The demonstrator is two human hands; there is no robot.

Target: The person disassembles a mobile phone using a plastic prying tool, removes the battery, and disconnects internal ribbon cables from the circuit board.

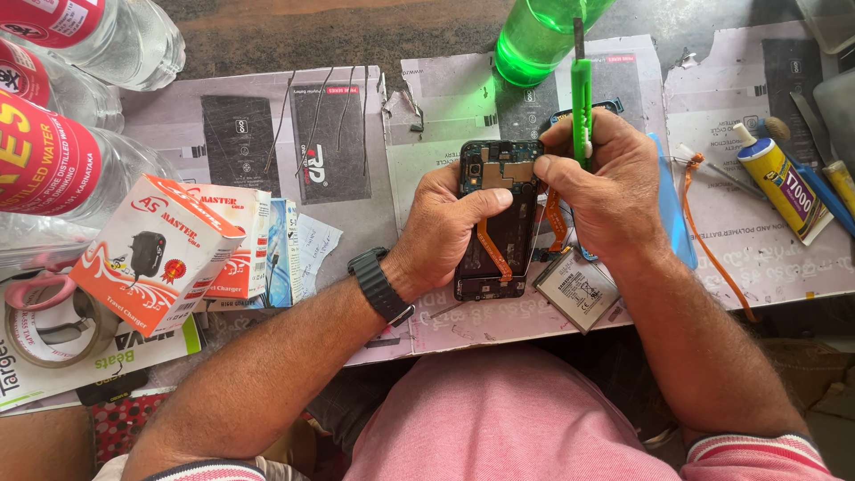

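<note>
Green plastic forms the handle of the slim tool [581, 98], which is pinched between the thumb and fingertips of the right hand [601, 191]; its working end is hidden behind those fingers, at the upper edge of the opened phone [499, 218]. The left hand [445, 227] is wrapped around the phone's left side, with its thumb pressed flat across the exposed board just below the camera module. An orange flex strip runs down the phone's middle, and a second orange strip is seen just right of the phone under the right hand.

The step in hand is judged to be disassembly of the upper board area, with the tool being worked at a fastener or connector; which one cannot be told. A steady grip on the phone and light, controlled pressure would be called for next, so that the flex strips are not torn.

A loose battery [577, 287] lies just right of the phone's lower end. A glue tube [782, 183] lies well to the phone's right, a green bottle [534, 36] above it, and charger boxes [169, 249] well to its left.
</note>
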